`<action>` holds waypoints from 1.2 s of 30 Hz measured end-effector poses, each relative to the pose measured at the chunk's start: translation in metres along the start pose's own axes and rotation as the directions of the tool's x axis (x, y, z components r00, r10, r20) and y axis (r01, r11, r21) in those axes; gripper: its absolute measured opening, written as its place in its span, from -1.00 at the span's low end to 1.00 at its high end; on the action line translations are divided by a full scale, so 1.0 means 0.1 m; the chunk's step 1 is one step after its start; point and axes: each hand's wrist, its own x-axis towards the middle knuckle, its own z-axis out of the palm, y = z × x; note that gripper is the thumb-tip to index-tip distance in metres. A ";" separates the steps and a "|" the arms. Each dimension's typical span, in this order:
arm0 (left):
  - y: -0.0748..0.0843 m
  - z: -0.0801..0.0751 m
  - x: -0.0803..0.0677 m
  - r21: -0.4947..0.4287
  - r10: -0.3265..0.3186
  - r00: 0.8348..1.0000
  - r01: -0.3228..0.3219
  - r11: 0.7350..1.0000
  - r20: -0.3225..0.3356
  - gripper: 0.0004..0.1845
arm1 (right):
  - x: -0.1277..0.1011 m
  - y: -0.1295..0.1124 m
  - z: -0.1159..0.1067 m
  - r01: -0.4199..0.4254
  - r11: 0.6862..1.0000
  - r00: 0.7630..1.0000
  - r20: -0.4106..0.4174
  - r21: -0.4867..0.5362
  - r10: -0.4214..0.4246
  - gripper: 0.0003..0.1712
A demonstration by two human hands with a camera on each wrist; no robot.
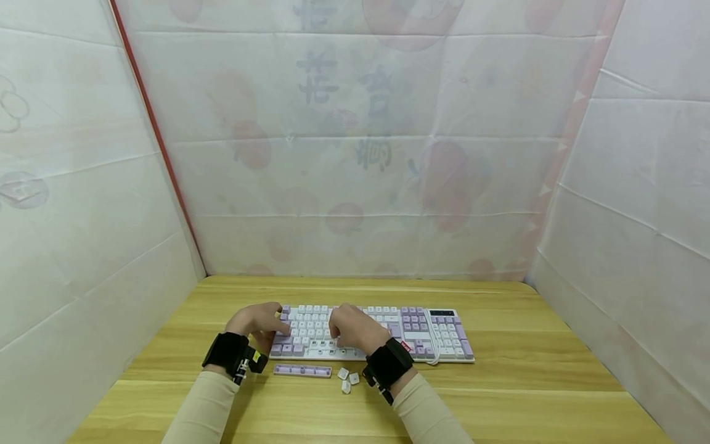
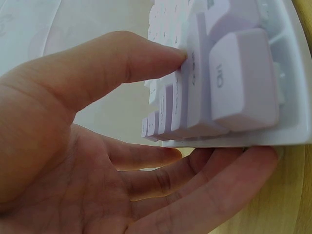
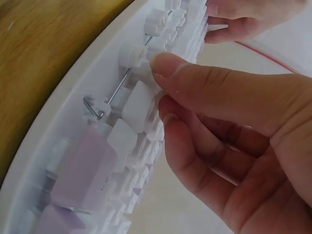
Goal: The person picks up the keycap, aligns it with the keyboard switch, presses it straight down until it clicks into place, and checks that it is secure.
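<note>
A white and purple keyboard [image 1: 438, 336] lies across the wooden table [image 1: 527, 382]. My left hand [image 1: 265, 325] holds its left end, thumb [image 2: 146, 58] on the purple edge keys [image 2: 241, 80] and fingers [image 2: 229, 180] under the rim. My right hand [image 1: 345, 331] is over the bottom row, where thumb and forefinger pinch a white keycap [image 3: 138, 105]. This keycap sits beside the bare stabilizer wire [image 3: 116, 91] of the empty spacebar slot. The purple spacebar [image 1: 302, 370] and three loose white keycaps [image 1: 348, 378] lie in front of the keyboard.
White sheeting walls [image 1: 355, 154] close in the table at the back and on both sides. A white cable [image 1: 431, 345] loops over the keyboard's right part. Bare wood shows to the right of the keyboard and along the front edge.
</note>
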 end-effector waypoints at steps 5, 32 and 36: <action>0.01 0.00 0.00 -0.003 -0.003 1.000 0.003 1.000 0.003 -0.20 | 0.00 0.00 0.00 -0.007 1.000 1.000 -0.002 -0.007 0.007 -0.71; 0.03 0.00 -0.02 0.006 -0.002 1.000 0.002 1.000 0.009 -0.22 | 0.02 0.02 -0.01 -0.030 0.999 1.000 -0.002 0.016 0.030 -0.78; 0.03 0.00 -0.02 0.003 -0.006 1.000 0.006 1.000 0.008 -0.23 | 0.02 0.02 -0.01 -0.046 0.999 0.999 0.006 0.018 0.046 -0.79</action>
